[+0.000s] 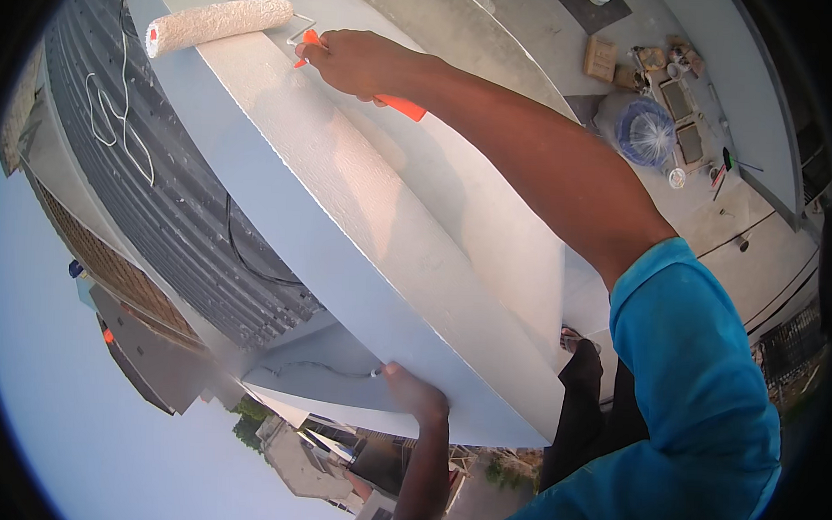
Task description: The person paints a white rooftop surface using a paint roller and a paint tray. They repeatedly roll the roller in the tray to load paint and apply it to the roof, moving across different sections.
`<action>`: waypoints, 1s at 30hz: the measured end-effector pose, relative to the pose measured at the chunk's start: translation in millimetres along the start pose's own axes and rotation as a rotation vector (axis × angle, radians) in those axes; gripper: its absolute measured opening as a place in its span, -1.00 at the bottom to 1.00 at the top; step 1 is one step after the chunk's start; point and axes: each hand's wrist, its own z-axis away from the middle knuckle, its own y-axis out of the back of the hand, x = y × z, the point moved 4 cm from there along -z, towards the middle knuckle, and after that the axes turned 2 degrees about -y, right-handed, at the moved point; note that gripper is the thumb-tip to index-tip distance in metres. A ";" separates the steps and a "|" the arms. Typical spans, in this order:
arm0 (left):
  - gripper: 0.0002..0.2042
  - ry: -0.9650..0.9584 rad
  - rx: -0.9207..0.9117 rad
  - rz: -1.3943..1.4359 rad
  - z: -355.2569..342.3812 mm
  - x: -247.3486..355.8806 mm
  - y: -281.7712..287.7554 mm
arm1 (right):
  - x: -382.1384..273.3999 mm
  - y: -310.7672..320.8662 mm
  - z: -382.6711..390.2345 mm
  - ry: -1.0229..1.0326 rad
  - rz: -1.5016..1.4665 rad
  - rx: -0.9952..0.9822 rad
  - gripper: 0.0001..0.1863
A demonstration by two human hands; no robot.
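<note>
My right hand (pixel 354 63) is closed around the orange handle (pixel 405 106) of a paint roller. The roller's fuzzy, cream-coloured sleeve (pixel 224 26) lies across the far end of a white parapet wall (pixel 345 180), on its top edge. Lower down, my left hand (pixel 416 395) rests against the wall's pale blue-grey outer face (pixel 299 201) with its fingers stretched out, partly turned from view. Close to its fingertips, a thin cable (pixel 325 368) ends in a small light-coloured tip.
Left of the parapet lies a dark corrugated roof (pixel 177 151) with a loose white cord (pixel 123 126). On the floor at right are a plastic-covered bucket (pixel 642 130), a cardboard box (pixel 600 58) and several tools. My foot (pixel 574 339) stands beside the wall. Other buildings show far below.
</note>
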 end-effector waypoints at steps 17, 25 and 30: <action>-0.30 -0.047 -0.036 -0.016 10.0 45.4 -13.5 | 51.5 -12.0 85.2 -0.109 0.028 -0.066 -0.41; -0.31 -0.125 -0.046 0.021 8.8 52.6 -18.1 | 112.2 -33.3 191.4 -0.150 0.041 -0.066 -0.38; -0.25 -0.201 -0.114 0.001 1.6 41.8 -11.5 | 142.4 -52.0 260.0 -0.170 0.039 -0.063 -0.37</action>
